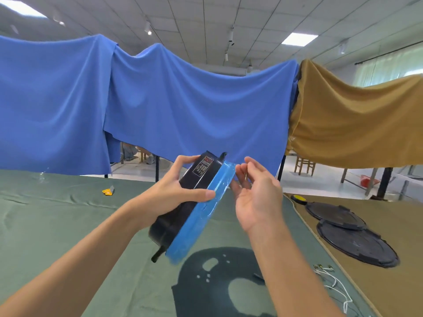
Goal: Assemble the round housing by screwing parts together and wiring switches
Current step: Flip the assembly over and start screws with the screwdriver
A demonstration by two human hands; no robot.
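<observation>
- The housing [170, 223] is in the air above the green cloth [68, 213], at the middle of the scene. It is tilted on edge, with its black back to the left and its face to the right.
- The face is covered by blue film [201, 216].
- The left hand [176, 186] grips the housing across its rim. The fingers curl over the far side by the label [204, 167], and the thumb presses the near side up to the film's edge.
- The right hand [256, 197] is just right of the film, palm turned toward it and fingers loosely bent. Its fingertips seem to pinch a thin brass piece [246, 176], which is too small to name with certainty.
- The housing looks stiff and moulded. Since one hand carries it, it is probably light to moderate in weight.
- The black shell looks smooth, and the film is glossy and likely slippery. The rim is therefore the safer hold, with the thumb opposite the fingers.
- A black stub [158, 255] sticks out at the near low end. It looks like a poor handle and might snap or twist.
- The brass piece is tiny and easy to drop. The cloth below would catch it, but could also hide it.
- A black plate [206, 282] lies near on the cloth, with white wires [334, 280] to the right of it.
</observation>
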